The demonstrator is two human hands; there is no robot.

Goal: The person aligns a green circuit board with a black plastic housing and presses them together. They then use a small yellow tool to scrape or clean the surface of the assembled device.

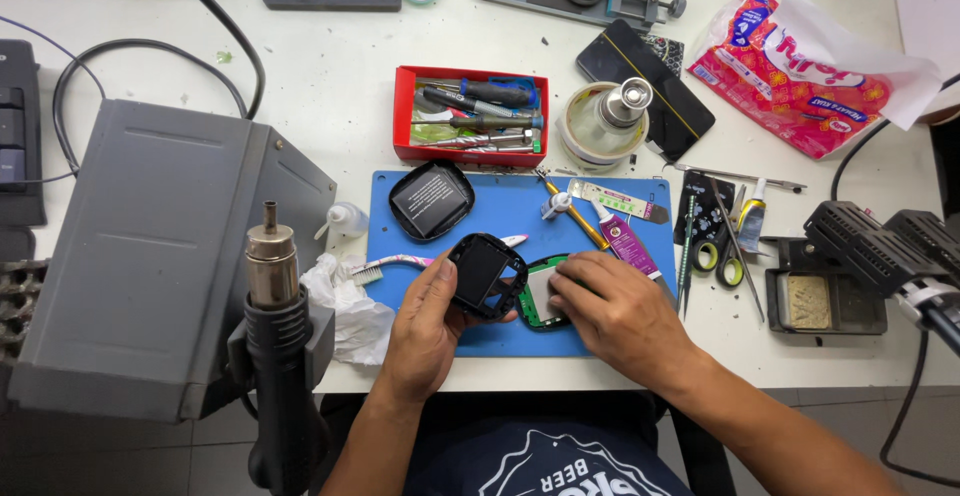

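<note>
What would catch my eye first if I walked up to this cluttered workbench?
Probably the two hands at the centre of the blue rectangular work mat: the left hand holds up a small black square frame with a dark screen, while the right hand presses on a green-edged circuit board lying on the mat. Next, the big grey metal box at the left, with a black hot-air nozzle tool standing before it, and the red tray of screwdrivers behind the mat.

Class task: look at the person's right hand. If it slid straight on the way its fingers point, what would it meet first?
The right hand points left, fingers on the green circuit board. Going on, it would probably first meet the black square watch case held by the left hand; depth is unclear.
</note>
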